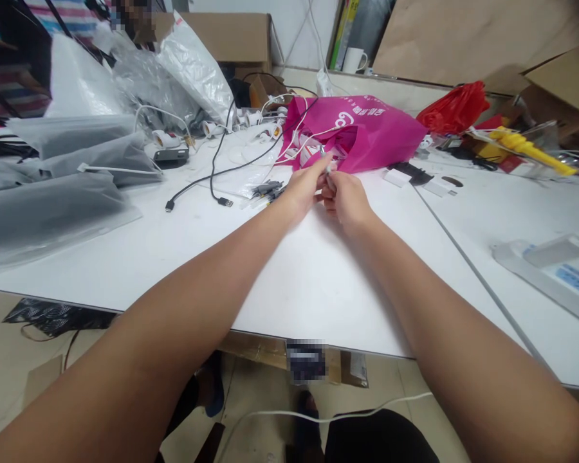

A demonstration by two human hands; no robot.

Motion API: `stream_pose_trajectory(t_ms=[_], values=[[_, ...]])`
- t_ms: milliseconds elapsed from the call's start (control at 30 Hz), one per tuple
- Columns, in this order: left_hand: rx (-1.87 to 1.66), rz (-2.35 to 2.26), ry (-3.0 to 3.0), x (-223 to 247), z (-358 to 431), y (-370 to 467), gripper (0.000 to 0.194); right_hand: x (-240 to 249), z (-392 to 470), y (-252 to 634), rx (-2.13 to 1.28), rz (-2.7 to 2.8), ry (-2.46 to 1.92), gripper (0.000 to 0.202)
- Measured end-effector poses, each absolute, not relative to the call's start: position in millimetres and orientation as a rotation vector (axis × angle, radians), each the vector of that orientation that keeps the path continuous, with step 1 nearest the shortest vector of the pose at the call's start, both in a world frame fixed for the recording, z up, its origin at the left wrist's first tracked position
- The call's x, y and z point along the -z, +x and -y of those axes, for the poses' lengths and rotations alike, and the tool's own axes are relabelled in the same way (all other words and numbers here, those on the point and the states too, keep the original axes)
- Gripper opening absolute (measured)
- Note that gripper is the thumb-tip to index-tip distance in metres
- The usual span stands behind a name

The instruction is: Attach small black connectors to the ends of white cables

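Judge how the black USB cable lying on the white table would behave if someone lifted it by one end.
The black USB cable would probably sag and trail: it already lies in loose curves on the white table. It looks thin, so likely light. Its far end runs toward the clutter beside the pink bag, where it might snag.

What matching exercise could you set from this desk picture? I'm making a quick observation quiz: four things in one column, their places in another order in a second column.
Things:
1. pink bag
2. black cable
3. white mug
4. power strip

Places:
A. at the table's right edge, nearest the camera
B. far back by the wall, next to cardboard
C. just behind the left hand and right hand, which pinch a small item together
D. loose on the white table, left of the hands

Pairs: 1-C, 2-D, 3-B, 4-A
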State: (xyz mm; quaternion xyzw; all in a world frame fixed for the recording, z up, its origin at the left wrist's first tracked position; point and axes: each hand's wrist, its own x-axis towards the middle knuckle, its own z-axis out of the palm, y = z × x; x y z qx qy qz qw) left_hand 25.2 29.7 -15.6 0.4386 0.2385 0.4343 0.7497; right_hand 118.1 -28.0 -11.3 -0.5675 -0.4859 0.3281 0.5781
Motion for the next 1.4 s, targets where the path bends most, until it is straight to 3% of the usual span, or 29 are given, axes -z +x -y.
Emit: stream_pose_trajectory(t_ms=[167, 367, 633, 900, 1100, 1400], values=[[-0.932, -0.509, 1.009, 17.8, -31.8, 25.1, 0.020, 6.7, 29.0, 113.4, -0.921, 1.014, -1.315, 0.048], [-1.053, -0.508, 1.088, 14.9, -27.7, 18.3, 0.027, 9.2, 31.0, 115.7, -0.827, 1.057, -1.331, 0.046], [-1.047, -0.463, 1.026, 9.5, -25.1, 11.9, 0.019, 7.1, 38.0, 118.5, -0.800, 1.146, -1.300, 0.045], [-1.158, -0.517, 1.023, 17.1, -38.6, 17.2, 0.039, 25.0, 18.6, 134.9, -0.480, 1.425, -1.327, 0.040], [-1.266, -0.571, 0.950, 5.2, -45.2, 8.8, 0.031, 26.8, 17.3, 138.0, -0.337, 1.562, -1.345, 0.046], [-1.326, -0.642, 0.857, -5.2, -56.6, -2.5, 0.026, 27.7, 16.4, 134.6, -0.427, 1.465, -1.340, 0.046]])
